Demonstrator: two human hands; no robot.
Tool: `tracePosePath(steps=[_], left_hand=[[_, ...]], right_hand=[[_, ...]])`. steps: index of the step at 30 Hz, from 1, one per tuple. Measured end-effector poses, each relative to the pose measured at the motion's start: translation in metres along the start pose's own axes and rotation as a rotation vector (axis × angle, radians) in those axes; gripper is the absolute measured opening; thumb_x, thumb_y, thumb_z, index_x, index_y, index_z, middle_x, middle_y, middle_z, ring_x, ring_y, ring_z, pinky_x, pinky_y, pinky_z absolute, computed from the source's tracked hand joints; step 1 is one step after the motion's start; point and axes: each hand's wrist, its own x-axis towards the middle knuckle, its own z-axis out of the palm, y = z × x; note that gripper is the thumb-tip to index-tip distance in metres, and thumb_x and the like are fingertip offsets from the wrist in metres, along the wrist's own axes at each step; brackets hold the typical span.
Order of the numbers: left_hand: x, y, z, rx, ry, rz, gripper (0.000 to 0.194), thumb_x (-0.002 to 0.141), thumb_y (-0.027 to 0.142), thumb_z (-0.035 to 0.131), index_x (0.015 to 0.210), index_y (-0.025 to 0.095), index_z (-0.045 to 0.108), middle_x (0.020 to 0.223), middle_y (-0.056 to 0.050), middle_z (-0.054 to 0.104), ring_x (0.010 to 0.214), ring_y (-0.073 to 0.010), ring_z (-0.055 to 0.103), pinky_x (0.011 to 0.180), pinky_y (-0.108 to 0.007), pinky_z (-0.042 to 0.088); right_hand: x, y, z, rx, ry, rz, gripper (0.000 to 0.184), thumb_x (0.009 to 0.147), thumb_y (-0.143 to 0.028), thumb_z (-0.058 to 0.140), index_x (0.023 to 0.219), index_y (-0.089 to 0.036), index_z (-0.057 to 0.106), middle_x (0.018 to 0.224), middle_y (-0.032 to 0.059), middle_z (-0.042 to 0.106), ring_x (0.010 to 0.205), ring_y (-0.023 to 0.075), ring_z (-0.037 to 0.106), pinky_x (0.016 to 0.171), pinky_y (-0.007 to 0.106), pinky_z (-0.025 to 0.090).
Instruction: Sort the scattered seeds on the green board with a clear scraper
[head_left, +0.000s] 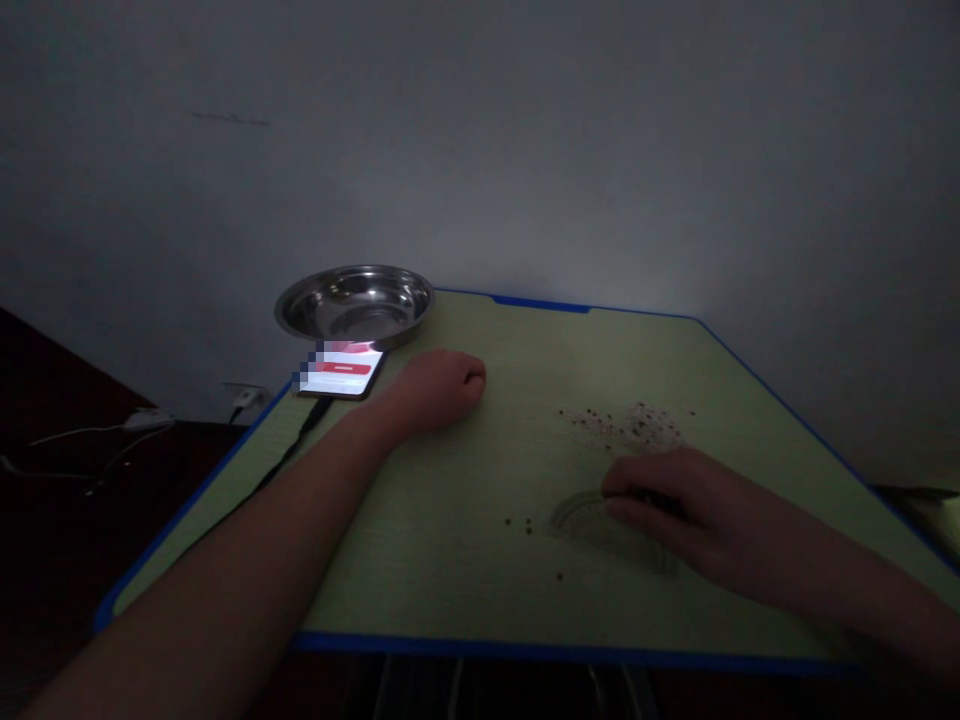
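My left hand [444, 388] rests on the table in a loose fist. Its fingers are curled under, so whatever they may hold is hidden. My right hand [671, 490] pinches the rim of a clear, see-through dish [615, 530], whose outline is faint in the dim light. Just beyond that hand lies a scattered heap of pale grains mixed with dark beans [641, 425]. Several single dark beans [529, 525] lie left of the dish, and another bean [559, 577] sits nearer the front edge.
At the back left stands a shiny metal bowl [356, 305]. In front of it lies a lit phone [337, 372] with a black cable [300, 440] running along the table's left side. The green table [420, 560] has a blue edge and meets a wall [525, 150].
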Motion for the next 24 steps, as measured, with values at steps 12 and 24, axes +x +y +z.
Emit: tracePosePath(steps=[12, 24], left_hand=[[0.0, 0.0, 0.0, 0.017, 0.003, 0.003, 0.03, 0.08, 0.028, 0.038, 0.077, 0.019, 0.066, 0.073, -0.004, 0.066, 0.064, -0.0158, 0.054, 0.056, -0.027, 0.033], [0.001, -0.001, 0.001, 0.018, 0.012, 0.014, 0.03, 0.08, 0.028, 0.038, 0.077, 0.019, 0.066, 0.074, -0.005, 0.066, 0.064, -0.0165, 0.054, 0.056, -0.028, 0.033]], right_hand=[[0.006, -0.002, -0.001, 0.004, -0.001, 0.019, 0.032, 0.096, -0.04, 0.041, 0.078, -0.022, 0.061, 0.07, -0.001, 0.062, 0.065, 0.0149, 0.056, 0.059, 0.029, 0.037], [0.013, 0.004, 0.001, 0.019, 0.065, 0.07, 0.027, 0.093, -0.037, 0.044, 0.078, -0.022, 0.06, 0.07, -0.0009, 0.062, 0.064, 0.0154, 0.055, 0.058, 0.03, 0.036]])
